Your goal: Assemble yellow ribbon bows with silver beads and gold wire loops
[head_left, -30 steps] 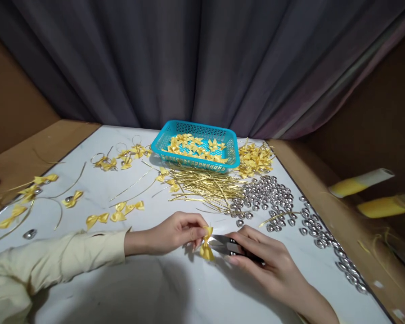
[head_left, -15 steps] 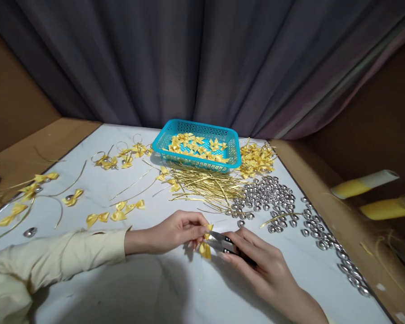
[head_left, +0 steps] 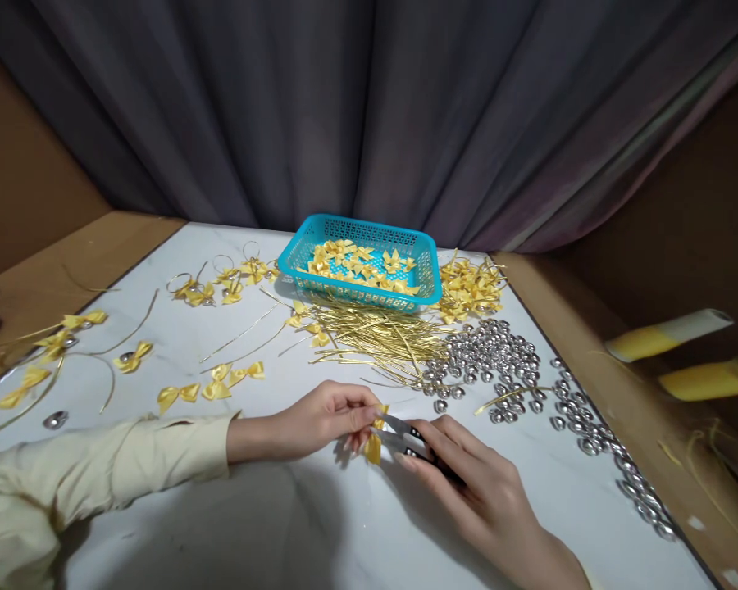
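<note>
You sit at a white, glossy table [head_left: 320,524] with faint marble veining, edged in brown board and backed by a dark grey pleated curtain [head_left: 369,115] that fills the top of the frame. Your left hand [head_left: 320,422] pinches a small yellow ribbon bow [head_left: 374,442] at lower centre, its grip closed on the bow's upper end; the bow hangs with its long axis nearly upright, one satin loop pointing down toward the table. Your right hand [head_left: 467,483] is clenched around small metal snips [head_left: 406,434], whose slim blades lie almost level and point left, their tips at the bow. Behind, at centre frame, a turquoise plastic basket [head_left: 427,274] with perforated walls holds more bows. In front of it lies a heap of thin gold wires [head_left: 375,336], mostly running left to right. To the right spreads a scatter of shiny silver beads [head_left: 498,360], rounded and glinting. Loose bows dot the left of the table
</note>
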### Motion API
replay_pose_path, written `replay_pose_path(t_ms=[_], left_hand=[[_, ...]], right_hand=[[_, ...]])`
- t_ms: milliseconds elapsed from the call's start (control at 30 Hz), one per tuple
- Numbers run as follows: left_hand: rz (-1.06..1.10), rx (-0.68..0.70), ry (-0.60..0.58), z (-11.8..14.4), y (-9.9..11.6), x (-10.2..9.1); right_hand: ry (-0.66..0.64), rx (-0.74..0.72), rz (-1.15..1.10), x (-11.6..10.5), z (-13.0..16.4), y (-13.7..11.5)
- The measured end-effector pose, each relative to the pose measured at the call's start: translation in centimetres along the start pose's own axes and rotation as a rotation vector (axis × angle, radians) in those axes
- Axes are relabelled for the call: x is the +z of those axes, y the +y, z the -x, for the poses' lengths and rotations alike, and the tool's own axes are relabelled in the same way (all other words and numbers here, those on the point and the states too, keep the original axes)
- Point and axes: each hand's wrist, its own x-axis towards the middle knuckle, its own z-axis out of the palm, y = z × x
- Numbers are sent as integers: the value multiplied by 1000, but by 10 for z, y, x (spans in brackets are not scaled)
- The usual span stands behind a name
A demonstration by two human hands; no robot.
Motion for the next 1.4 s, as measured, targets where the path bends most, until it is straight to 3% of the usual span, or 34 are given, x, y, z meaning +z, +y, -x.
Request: replay_pose_path(t_ms=[333,733,1400], left_hand=[[-24,-18,51,2,2,3],[178,-59,30,1,4,7],[139,-94,62,0,4,7]], right_hand=[[-4,37,-38,1,-1,-2],[7,34,-19,6,2,-2],[-1,116,-80,9,3,-1]])
